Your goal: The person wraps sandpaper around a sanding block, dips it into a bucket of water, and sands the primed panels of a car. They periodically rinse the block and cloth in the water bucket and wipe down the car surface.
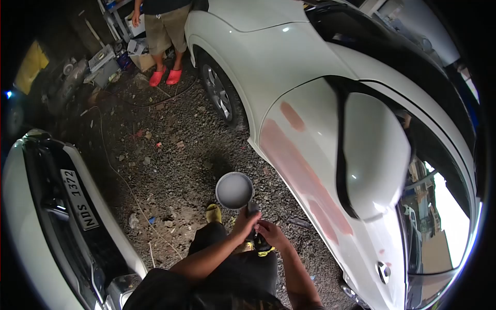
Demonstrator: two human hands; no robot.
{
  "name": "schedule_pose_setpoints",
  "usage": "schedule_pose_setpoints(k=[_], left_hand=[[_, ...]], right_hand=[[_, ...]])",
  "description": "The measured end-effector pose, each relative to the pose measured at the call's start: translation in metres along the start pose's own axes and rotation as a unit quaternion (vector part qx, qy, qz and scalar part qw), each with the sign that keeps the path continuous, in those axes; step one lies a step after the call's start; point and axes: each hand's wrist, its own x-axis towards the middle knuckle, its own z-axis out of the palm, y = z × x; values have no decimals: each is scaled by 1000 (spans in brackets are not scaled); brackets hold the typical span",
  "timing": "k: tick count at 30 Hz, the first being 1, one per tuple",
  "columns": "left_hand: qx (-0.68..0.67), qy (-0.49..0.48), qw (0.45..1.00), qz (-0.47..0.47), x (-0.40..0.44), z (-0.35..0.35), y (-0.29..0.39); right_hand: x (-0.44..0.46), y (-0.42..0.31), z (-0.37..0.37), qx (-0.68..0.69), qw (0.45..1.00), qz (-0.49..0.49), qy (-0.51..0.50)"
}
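My left hand (245, 225) is closed round a small dark object (252, 208), too small to identify, just below a round bucket. My right hand (269, 232) is beside it, its fingers bent in close to the left hand; whether they grip anything is hidden. The bucket (235, 190) shows a greyish surface inside its pale rim. To the right, a white car door (310, 124) carries long pinkish-red patches (294, 155) along its lower part. Neither hand touches the car.
A person in red shoes (173, 77) stands by the car's wheel (217, 88). At the left is another white vehicle (26, 217) with a number plate (79, 200). A thin hose (120, 178) crosses the gravel ground (170, 155). Boxes (103, 67) stand at the back left.
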Motion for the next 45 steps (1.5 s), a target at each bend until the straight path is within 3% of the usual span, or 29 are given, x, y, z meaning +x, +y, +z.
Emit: schedule_pose_setpoints(k=[3, 4, 7, 10, 12, 16, 22, 25, 27, 29, 30, 31, 33, 34, 36, 37, 40, 45], left_hand=[[47, 169, 984, 35, 91, -53, -29], [13, 196, 979, 53, 112, -61, -25], [27, 158, 975, 152, 190, -104, -65], [-76, 260, 940, 209, 235, -95, -86], [-68, 248, 946, 197, 262, -98, -104], [-104, 249, 941, 204, 315, -95, -145], [-204, 240, 918, 241, 349, -74, -185], [-231, 198, 919, 252, 336, -83, -200], [-205, 250, 914, 244, 330, -103, -208], [-254, 311, 879, 257, 323, -118, -208], [-286, 306, 872, 252, 321, -120, -207], [-318, 302, 864, 248, 320, -122, -206], [-356, 297, 853, 242, 316, -121, -206], [-363, 296, 851, 239, 315, -113, -203], [-380, 272, 853, 234, 314, -96, -201], [-389, 251, 856, 230, 314, -88, -201], [-385, 243, 862, 222, 316, -62, -208], [-399, 223, 866, 203, 316, -37, -217]], right_hand=[[84, 63, -10, 8, 995, 95, -6], [114, 83, -8, 98, 983, 153, 8], [197, 150, 2, 179, 979, 92, -24], [281, 224, 23, -24, 997, 59, -31], [338, 277, 40, -217, 976, 10, -12], [397, 312, 73, -305, 948, 62, -71], [416, 415, 99, -348, 930, 27, -117], [410, 429, 88, -395, 910, -22, -126], [405, 408, 58, -524, 836, -129, -97], [387, 344, 0, -770, 559, -299, 68], [366, 263, -28, -730, 632, -256, 49], [363, 217, -53, -875, 375, -244, 186], [331, 109, -89, -910, 173, -277, 256], [336, 71, -111, -925, 209, -228, 219], [350, 23, -139, -950, 135, -181, 214], [355, 13, -134, -956, 126, -169, 203], [374, 4, -114, -967, 105, -134, 189], [371, 22, -127, -961, 113, -160, 195]])
